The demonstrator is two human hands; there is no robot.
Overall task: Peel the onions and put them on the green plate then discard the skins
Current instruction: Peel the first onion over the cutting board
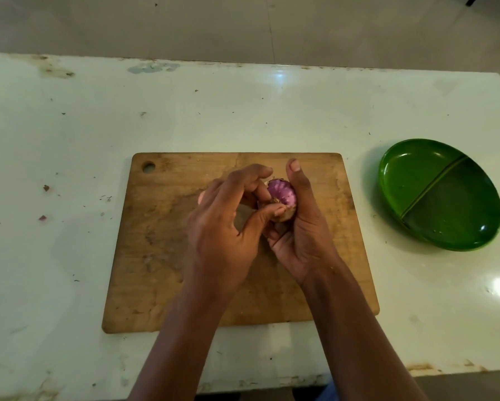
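So the onion (282,193) is cupped in the right hand (300,230), fingers curled round it, just right of frame centre, over the wooden board (170,270); the left hand (228,218) is pinched onto the papery bit at the root end, thumb against fingertips; purple flesh is showing up top, so the peel looks partly off. Probably best if the skin is pulled away in long strips from that root tuft while the bulb is turned in the palm; small tugs just shred it tbh. Further out, the green plate (416,180) sits at the right of the frame, well apart from the board, no onion on it yet; the way over looks unobstructed. A few skin flecks (42,217) are scattered on the white table (272,111) at mid left; no bin is in view.
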